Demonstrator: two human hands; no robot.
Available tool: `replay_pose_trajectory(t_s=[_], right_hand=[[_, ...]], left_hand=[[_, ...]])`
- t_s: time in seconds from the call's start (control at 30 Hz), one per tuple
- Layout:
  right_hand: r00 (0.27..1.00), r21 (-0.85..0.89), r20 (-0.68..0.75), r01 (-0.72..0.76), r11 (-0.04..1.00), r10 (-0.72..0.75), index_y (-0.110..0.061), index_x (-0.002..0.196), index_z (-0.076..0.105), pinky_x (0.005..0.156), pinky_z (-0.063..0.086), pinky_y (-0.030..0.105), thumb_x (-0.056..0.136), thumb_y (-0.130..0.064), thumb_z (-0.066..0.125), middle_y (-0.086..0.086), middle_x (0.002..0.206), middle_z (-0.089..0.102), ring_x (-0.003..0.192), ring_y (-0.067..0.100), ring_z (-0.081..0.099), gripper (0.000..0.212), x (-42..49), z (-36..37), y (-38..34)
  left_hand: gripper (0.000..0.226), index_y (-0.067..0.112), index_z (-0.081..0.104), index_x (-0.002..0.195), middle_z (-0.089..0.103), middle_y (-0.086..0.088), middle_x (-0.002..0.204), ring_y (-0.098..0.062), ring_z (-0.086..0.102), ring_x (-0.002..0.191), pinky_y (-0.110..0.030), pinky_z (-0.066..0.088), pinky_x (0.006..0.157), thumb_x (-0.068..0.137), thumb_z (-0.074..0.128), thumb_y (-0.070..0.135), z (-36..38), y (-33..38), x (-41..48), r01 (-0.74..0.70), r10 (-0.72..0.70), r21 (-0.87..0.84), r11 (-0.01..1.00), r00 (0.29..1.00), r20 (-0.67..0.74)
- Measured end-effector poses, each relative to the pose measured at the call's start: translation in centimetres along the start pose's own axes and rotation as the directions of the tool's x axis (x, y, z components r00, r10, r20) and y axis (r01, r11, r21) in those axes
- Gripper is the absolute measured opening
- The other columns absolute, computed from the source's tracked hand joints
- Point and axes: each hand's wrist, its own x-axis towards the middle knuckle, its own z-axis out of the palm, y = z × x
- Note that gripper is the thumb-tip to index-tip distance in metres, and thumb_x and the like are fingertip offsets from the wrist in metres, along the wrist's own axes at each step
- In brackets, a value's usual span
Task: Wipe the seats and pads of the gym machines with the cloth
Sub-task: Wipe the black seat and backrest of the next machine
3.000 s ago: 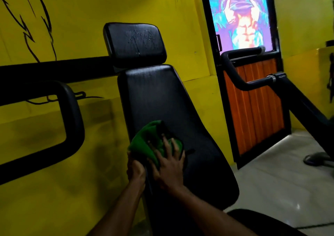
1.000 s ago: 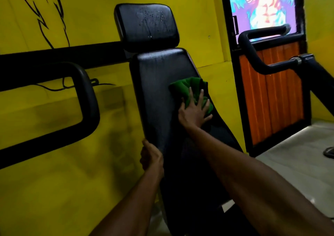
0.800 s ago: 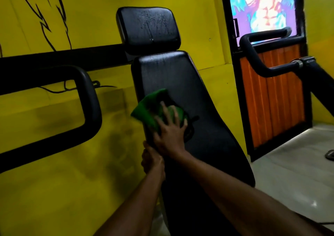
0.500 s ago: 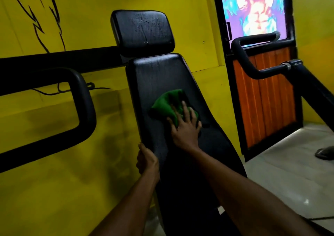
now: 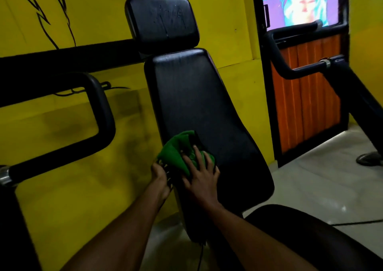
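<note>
A black padded backrest (image 5: 199,104) leans back in front of me, with a black headrest pad (image 5: 162,23) above it that shows wet streaks. A green cloth (image 5: 179,152) lies on the backrest's lower left part. My right hand (image 5: 201,176) presses flat on the cloth, fingers spread. My left hand (image 5: 161,176) grips the backrest's left edge just beside the cloth. A black seat pad (image 5: 310,235) shows at the lower right, partly behind my right forearm.
Black machine handles flank the backrest: a looped bar (image 5: 101,115) on the left and a bent arm (image 5: 300,71) on the right. A yellow wall (image 5: 83,11) stands close behind. A door with orange panels (image 5: 306,109) and pale floor tiles (image 5: 310,181) lie to the right.
My right hand has slid the cloth down the backrest, from mid-height to the lower left part. My left hand has stayed on the left edge.
</note>
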Motion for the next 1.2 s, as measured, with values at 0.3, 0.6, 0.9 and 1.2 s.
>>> replay_pose_trajectory(t_s=[0.3,0.6,0.9,1.2], right_hand=[[0.878,0.380,0.168,-0.477,0.793,0.447,-0.037,0.152,0.041,0.107,0.039,0.040,0.101,-0.039,0.048,-0.002,0.159,0.038,0.133,0.031,0.042,0.052,1.7,-3.8,-6.9],[0.505,0.611,0.791,-0.683,-0.400,0.345,-0.005,0.126,0.062,0.069,0.058,0.037,0.104,-0.025,0.051,0.019,0.105,0.073,0.082,0.031,0.072,0.031,11.1,-16.5,-8.2],[0.670,0.656,0.525,-0.712,0.252,0.525,-0.019,0.120,0.061,0.082,0.052,0.034,0.102,-0.022,0.059,0.013,0.125,0.063,0.104,0.028,0.065,0.018,23.0,-27.4,-12.5],[0.925,0.485,0.212,-0.380,0.787,0.316,-0.026,0.147,0.031,0.096,0.049,0.029,0.076,-0.038,0.084,-0.005,0.150,0.025,0.128,0.015,0.042,0.089,26.8,-27.4,-17.5]], left_hand=[[0.056,0.005,0.056,0.134,0.060,-0.018,0.132,-0.033,0.058,0.105,-0.041,0.045,0.095,0.107,0.027,0.044,2.9,3.9,-3.2,0.172,-0.178,0.164,0.971,0.984,0.023],[0.055,0.012,0.067,0.125,0.077,-0.007,0.097,-0.025,0.072,0.090,-0.033,0.055,0.074,0.088,0.065,0.052,6.0,15.0,-6.7,0.267,-0.339,0.396,0.879,0.932,0.125],[0.048,0.007,0.066,0.119,0.073,-0.013,0.112,-0.027,0.073,0.092,-0.033,0.059,0.068,0.074,0.084,0.007,11.6,33.7,-9.1,0.008,-0.081,0.496,0.868,0.989,0.126],[0.058,0.017,0.059,0.127,0.067,-0.004,0.115,-0.022,0.064,0.107,-0.043,0.055,0.094,0.075,0.083,0.009,16.4,42.8,-8.0,-0.275,0.127,0.707,0.652,0.958,0.256]])
